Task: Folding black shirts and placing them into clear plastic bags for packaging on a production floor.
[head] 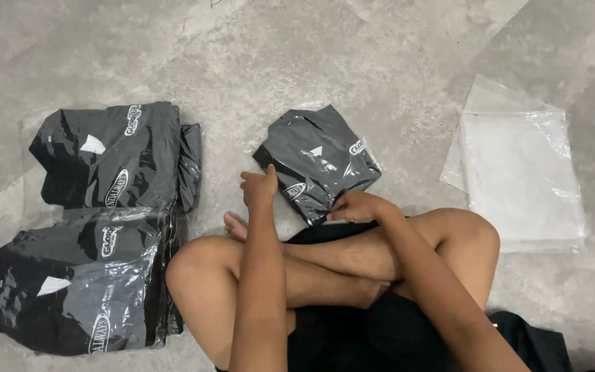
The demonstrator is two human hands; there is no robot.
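On the floor, both hands' loose grip (259, 184) (354, 207) touching a bagged black garment (318, 160).

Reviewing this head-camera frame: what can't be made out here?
- Near edge of the bagged dark garment: covered by the right hand and the legs.
- Left hand fingertips: turned away, so the grip on the bag's corner is unclear.
- Count of packed garments in the left stacks: layers overlap under glare.
- Count of clear empty bags: see-through, overlapping.
- Dark cloth: cut off by the bottom edge.
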